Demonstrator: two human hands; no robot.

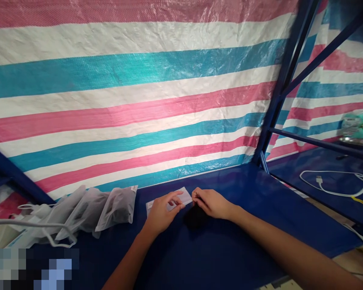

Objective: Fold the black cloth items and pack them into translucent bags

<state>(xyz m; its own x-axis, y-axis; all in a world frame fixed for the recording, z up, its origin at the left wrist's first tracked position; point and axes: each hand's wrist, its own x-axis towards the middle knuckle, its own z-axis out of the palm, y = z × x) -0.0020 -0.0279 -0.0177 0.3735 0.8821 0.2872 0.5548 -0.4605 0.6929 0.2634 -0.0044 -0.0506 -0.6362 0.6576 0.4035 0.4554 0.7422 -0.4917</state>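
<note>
My left hand [164, 211] is over a flat translucent plastic bag [186, 196] on the blue table. Its thumb and index finger are apart, with a gap between them and nothing visibly held. Just to the right, my right hand [214, 203] has its thumb and fingers closed in a pinch at the top of a small black soft item [195, 218]. The black item is dark and its exact kind cannot be made out. The bag's right end lies close to the right fingertips, and part of it is hidden behind the left hand.
Several filled frosted zip bags [117, 207] lie at the left, beside a grey cable [33, 222]. Blue metal posts [278, 92] frame the blue table [245, 245]. Striped sheeting [139, 100] hangs behind. A white USB cable [335, 192] rests on the neighbouring table at right.
</note>
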